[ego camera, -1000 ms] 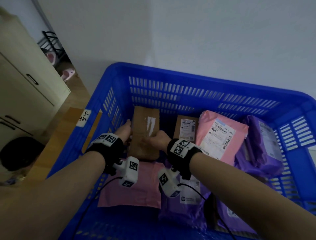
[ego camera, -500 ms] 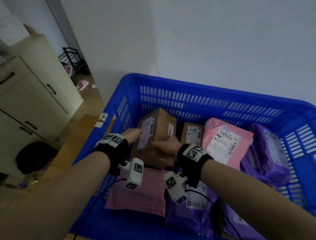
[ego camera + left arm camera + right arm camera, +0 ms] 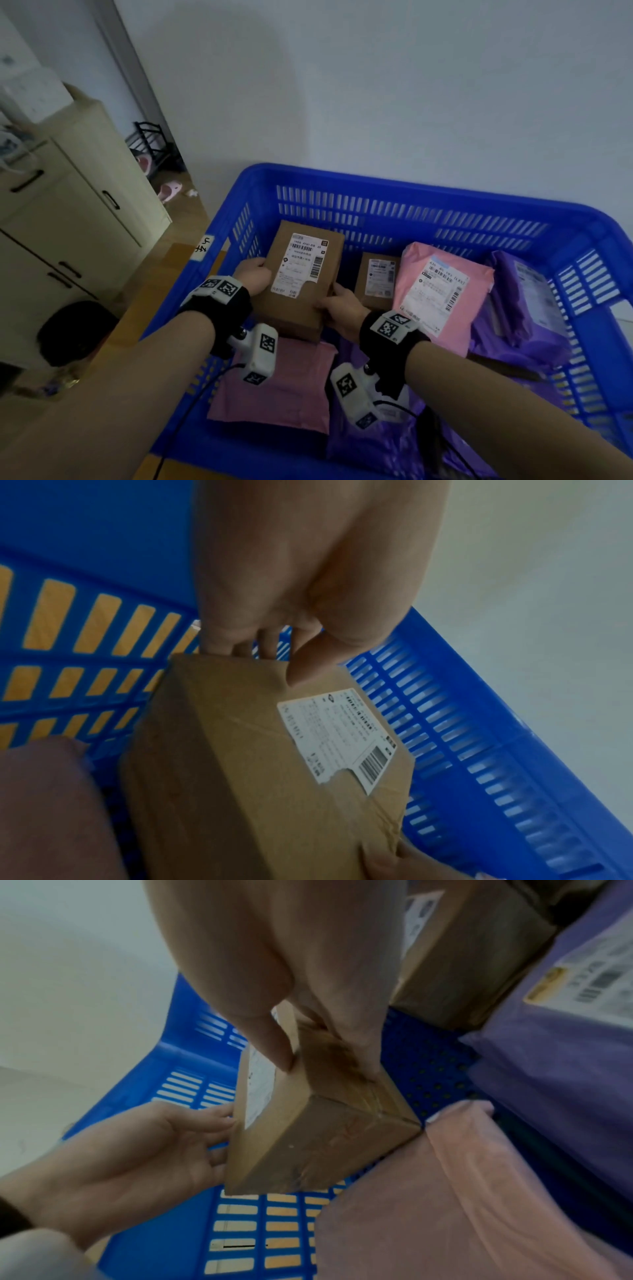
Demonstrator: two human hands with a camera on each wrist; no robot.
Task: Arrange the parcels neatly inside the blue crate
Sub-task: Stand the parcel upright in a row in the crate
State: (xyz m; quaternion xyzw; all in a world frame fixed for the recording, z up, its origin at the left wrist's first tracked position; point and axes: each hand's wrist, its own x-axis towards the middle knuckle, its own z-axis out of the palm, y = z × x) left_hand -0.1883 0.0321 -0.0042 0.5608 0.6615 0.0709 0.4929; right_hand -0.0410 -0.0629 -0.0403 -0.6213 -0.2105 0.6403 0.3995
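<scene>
A large blue slotted plastic crate [image 3: 404, 205] stands against a white wall. Inside it, from largest to smallest: crumpled purple plastic mailer bags [image 3: 520, 308] at the right side, a pink plastic mailer bag with a white barcode label [image 3: 442, 291] leaning near the far wall, and a second pink mailer bag [image 3: 277, 394] lying flat at the near left. A brown rectangular cardboard box with a white shipping label [image 3: 301, 274] is held tilted above the crate floor, label face up, at the far left corner. A smaller brown cardboard box [image 3: 376, 277] stands between it and the labelled pink bag. The left hand [image 3: 253, 274] grips the held box's left edge, thumb on the label face, fingers beneath. The right hand [image 3: 342, 305] pinches its near right corner, thumb on top, fingers along the side.
</scene>
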